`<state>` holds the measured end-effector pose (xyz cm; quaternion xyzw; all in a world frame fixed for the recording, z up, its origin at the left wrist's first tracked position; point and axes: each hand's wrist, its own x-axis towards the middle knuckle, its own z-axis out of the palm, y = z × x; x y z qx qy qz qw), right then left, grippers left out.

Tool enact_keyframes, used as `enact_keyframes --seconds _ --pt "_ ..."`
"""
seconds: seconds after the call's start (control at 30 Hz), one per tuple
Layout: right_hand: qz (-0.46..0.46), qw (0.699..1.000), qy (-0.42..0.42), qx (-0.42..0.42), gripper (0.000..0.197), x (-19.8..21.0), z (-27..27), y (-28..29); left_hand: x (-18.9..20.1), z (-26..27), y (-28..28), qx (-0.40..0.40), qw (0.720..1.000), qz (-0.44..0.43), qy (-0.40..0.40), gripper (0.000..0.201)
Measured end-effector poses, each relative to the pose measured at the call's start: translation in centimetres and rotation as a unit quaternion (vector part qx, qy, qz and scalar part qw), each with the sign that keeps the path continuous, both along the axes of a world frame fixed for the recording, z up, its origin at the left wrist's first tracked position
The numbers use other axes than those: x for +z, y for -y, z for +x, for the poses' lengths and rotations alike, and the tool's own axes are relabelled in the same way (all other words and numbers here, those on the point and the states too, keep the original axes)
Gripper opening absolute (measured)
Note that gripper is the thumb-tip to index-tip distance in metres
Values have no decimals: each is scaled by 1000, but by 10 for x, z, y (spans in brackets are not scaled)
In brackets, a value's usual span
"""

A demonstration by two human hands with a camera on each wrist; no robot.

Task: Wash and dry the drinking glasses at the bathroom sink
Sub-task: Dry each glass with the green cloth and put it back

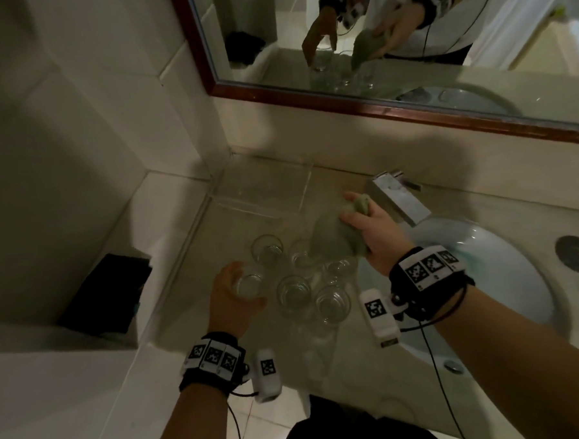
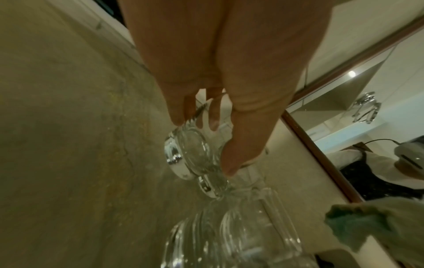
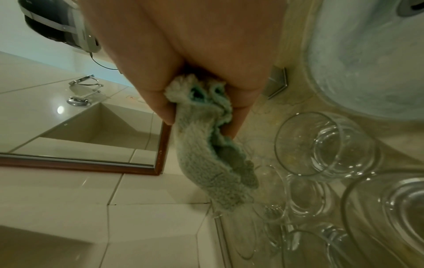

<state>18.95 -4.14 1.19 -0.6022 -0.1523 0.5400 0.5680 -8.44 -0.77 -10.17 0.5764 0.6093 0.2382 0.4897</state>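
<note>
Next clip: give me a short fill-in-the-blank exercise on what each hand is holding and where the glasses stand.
1. The left hand grips a clear drinking ____.
2. The right hand holds a pale green fluffy ____.
3. The other clear glasses stand on the beige stone counter, to the ____ of the white sink basin.

Missing words: glass; cloth; left

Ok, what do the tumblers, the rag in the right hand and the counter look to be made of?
Tumblers: clear glass, see-through with thick bases and bright glints. Rag: fluffy pale green fabric, probably terry or microfibre, with a looped, fuzzy pile. Counter: beige veined stone, perhaps marble or an imitation, smooth with a dull sheen.
</note>
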Motion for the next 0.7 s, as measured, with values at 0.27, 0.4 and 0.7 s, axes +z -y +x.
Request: enact_keyframes --seconds 0.27,0.4,0.7 --pt "-25 999 16 22 39 -11 5 9 -7 13 9 -22 999 4 -32 79" --pt "-25 999 10 17 41 -14 7 13 -8 16 10 -13 998 -7 -55 78" --pt "-26 999 -27 15 43 -13 11 23 4 15 9 -34 996 -50 -60 101"
